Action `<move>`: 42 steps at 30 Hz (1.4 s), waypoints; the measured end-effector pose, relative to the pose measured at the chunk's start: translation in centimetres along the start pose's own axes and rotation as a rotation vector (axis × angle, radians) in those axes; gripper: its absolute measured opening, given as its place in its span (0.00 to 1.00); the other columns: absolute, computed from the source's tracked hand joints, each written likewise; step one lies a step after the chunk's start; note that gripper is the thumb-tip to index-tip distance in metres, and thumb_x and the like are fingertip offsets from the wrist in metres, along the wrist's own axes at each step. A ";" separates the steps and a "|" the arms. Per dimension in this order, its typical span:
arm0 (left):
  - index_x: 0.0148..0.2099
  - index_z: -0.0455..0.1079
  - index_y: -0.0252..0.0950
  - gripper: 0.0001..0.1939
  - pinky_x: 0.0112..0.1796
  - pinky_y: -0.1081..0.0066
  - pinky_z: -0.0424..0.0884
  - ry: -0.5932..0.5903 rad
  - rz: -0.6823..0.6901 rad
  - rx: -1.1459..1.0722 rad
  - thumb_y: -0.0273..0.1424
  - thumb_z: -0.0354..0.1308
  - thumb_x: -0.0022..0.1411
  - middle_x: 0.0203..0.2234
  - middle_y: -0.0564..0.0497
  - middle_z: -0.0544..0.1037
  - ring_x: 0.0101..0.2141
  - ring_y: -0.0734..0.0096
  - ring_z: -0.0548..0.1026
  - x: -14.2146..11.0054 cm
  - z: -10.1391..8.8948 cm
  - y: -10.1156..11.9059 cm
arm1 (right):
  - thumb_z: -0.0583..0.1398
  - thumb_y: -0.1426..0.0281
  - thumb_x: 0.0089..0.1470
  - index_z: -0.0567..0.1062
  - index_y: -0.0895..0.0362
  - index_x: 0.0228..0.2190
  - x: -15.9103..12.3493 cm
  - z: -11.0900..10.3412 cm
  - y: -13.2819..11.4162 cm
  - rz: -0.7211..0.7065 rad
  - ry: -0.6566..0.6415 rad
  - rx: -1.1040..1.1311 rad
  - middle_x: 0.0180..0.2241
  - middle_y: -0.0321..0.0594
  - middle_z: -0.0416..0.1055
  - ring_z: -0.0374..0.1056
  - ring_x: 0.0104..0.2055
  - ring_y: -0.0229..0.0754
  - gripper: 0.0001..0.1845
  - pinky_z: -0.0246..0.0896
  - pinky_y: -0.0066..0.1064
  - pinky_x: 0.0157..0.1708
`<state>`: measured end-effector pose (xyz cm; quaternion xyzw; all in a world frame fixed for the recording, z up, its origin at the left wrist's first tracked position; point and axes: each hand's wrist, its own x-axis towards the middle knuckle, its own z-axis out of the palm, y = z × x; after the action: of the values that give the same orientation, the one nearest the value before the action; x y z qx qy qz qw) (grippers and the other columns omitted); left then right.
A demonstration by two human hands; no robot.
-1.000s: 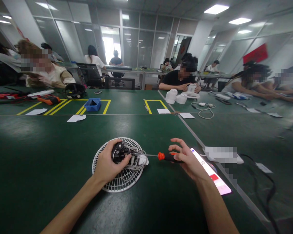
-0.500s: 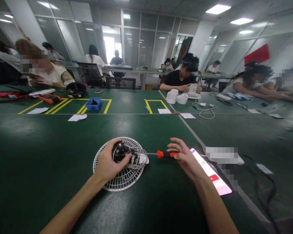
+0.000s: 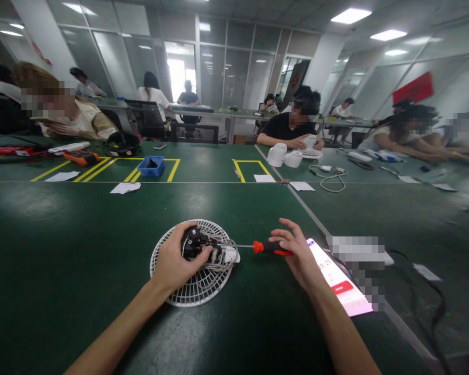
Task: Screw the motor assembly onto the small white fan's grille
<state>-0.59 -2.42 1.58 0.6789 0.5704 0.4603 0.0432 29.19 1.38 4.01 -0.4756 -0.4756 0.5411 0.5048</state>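
Observation:
A round white fan grille (image 3: 193,294) lies on the green table in front of me, with a black fan motor (image 3: 191,245) on top of it. My left hand (image 3: 177,263) is wrapped round the motor, thumb at its near side. White wires and a white plastic part (image 3: 231,255) sit at the motor's right end. My right hand (image 3: 297,252) grips the red and black handle of a screwdriver (image 3: 271,247), some fingers lifted. Its shaft points left, and the tip reaches in at the motor; the exact contact point is too small to make out.
A lit phone (image 3: 342,286) lies right of my right hand, beside a blurred white object (image 3: 355,250) and a dark cable. Farther off are a blue bin (image 3: 150,166), paper slips, white fan housings (image 3: 277,155) and a white cord (image 3: 332,179). Other people sit across the table.
The fingers of my right hand have shifted on the screwdriver handle, and the handle looks turned. My left hand stays on the motor. The view has moved slightly.

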 end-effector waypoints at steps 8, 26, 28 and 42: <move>0.56 0.67 0.38 0.26 0.50 0.57 0.78 -0.005 0.014 0.006 0.42 0.66 0.59 0.46 0.46 0.79 0.44 0.59 0.80 0.0 0.0 0.0 | 0.69 0.61 0.45 0.62 0.46 0.55 0.3 0.3 0.7 -0.065 0.109 -0.033 0.35 0.31 0.70 0.63 0.22 0.36 0.37 0.56 0.28 0.17; 0.56 0.67 0.39 0.27 0.49 0.59 0.78 0.000 0.006 0.002 0.44 0.66 0.59 0.46 0.47 0.79 0.43 0.60 0.80 0.0 0.1 -0.1 | 0.69 0.55 0.47 0.69 0.52 0.49 0.1 0.4 0.7 -0.011 0.038 -0.050 0.32 0.35 0.74 0.72 0.25 0.42 0.31 0.65 0.31 0.20; 0.56 0.67 0.38 0.27 0.49 0.59 0.78 0.010 0.009 0.006 0.44 0.66 0.59 0.46 0.46 0.79 0.43 0.59 0.81 0.0 0.1 -0.1 | 0.69 0.61 0.44 0.72 0.52 0.47 0.0 0.0 0.3 -0.021 -0.007 0.026 0.37 0.39 0.76 0.76 0.38 0.46 0.27 0.72 0.33 0.33; 0.56 0.67 0.38 0.27 0.49 0.57 0.78 0.003 0.014 0.019 0.44 0.66 0.59 0.46 0.45 0.79 0.43 0.58 0.81 -0.1 0.1 -0.1 | 0.68 0.61 0.44 0.70 0.49 0.47 0.1 0.4 1.0 -0.119 0.091 0.108 0.39 0.37 0.76 0.77 0.37 0.47 0.27 0.73 0.36 0.32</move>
<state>-0.63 -2.40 1.44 0.6826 0.5702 0.4559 0.0327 28.72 1.47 3.01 -0.4427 -0.4499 0.5130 0.5818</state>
